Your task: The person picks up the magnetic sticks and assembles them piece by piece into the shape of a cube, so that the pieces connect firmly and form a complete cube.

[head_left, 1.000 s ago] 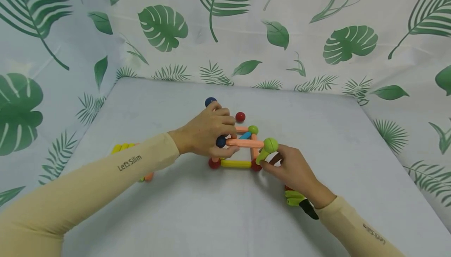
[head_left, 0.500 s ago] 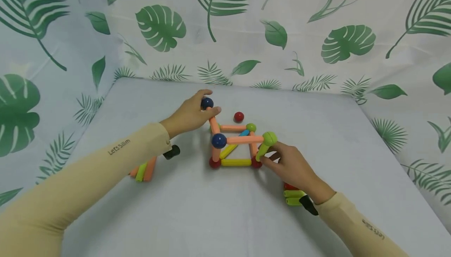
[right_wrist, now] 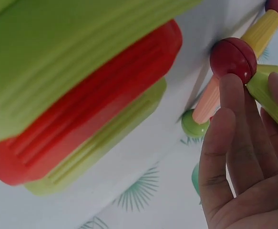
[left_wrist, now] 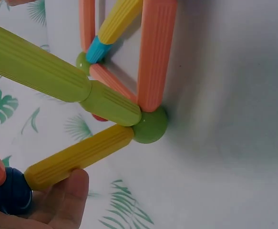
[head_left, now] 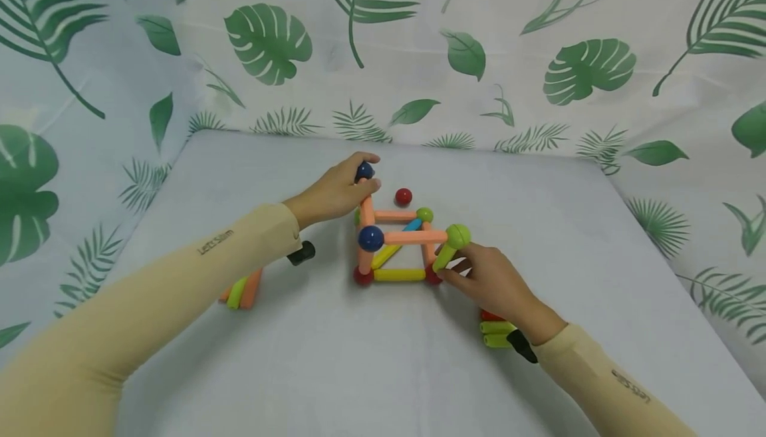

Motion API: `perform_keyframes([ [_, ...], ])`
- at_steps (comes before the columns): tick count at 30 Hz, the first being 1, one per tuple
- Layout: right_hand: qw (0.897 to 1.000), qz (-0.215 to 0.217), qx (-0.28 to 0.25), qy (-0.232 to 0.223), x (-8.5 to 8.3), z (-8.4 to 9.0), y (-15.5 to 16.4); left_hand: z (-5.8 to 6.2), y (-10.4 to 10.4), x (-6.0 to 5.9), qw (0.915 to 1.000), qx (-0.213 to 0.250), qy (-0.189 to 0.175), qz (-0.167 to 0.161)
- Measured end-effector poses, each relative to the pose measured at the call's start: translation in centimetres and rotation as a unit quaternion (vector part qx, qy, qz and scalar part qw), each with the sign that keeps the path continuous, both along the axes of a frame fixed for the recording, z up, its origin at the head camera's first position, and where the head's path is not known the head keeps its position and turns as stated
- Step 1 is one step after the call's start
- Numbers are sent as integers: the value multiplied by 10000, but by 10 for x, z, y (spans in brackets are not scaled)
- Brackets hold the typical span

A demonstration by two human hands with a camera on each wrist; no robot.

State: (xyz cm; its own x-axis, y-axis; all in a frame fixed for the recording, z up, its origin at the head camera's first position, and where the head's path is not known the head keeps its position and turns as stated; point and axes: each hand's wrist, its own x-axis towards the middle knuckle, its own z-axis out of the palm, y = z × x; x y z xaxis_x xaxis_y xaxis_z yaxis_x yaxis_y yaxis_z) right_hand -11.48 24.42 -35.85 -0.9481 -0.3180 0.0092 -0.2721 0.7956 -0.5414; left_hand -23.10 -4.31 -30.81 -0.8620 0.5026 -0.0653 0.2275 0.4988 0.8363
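A frame of magnetic building sticks and balls stands mid-table. My left hand [head_left: 335, 191] holds the far blue ball [head_left: 364, 171] between thumb and fingers; in the left wrist view the thumb lies against a yellow stick [left_wrist: 79, 157] joined to that blue ball [left_wrist: 10, 191]. A salmon stick [head_left: 367, 212] runs from there to the near blue ball [head_left: 371, 238]. At the front right, my right hand [head_left: 493, 284] pinches a slanted green stick [head_left: 443, 257] below a green ball [head_left: 459, 236]. In the right wrist view a fingertip touches the red ball [right_wrist: 231, 59] at its foot.
Behind the frame lies a loose red ball [head_left: 403, 196]. Salmon and green sticks [head_left: 241, 292] lie by the left forearm. More green sticks [head_left: 497, 334] and a red one [right_wrist: 91, 105] are stacked beneath the right wrist. A leaf-printed cloth [head_left: 383, 44] hangs behind the table.
My left hand has moved from near the front blue ball to the far one, then shifted right with it, swinging the attached salmon stick. The right hand stays at the green stick.
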Motion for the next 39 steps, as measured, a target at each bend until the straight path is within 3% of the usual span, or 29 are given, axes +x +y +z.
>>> perform_keyframes([
  [12,9995,-143,289,51,-1,2,-4,-5,-1,2,9999,63,106,42],
  [22,9991,-266,317,12,0,1,-3,-8,6,7,9985,37,459,-308],
  [29,9994,-103,325,-103,2,6,3,-10,6,8,9971,-74,672,-360],
  [33,9962,96,803,-319,5,22,22,-11,6,9,9967,-30,725,-363],
  [39,9758,463,1760,-1211,14,37,53,-10,5,10,9969,-16,714,-332],
])
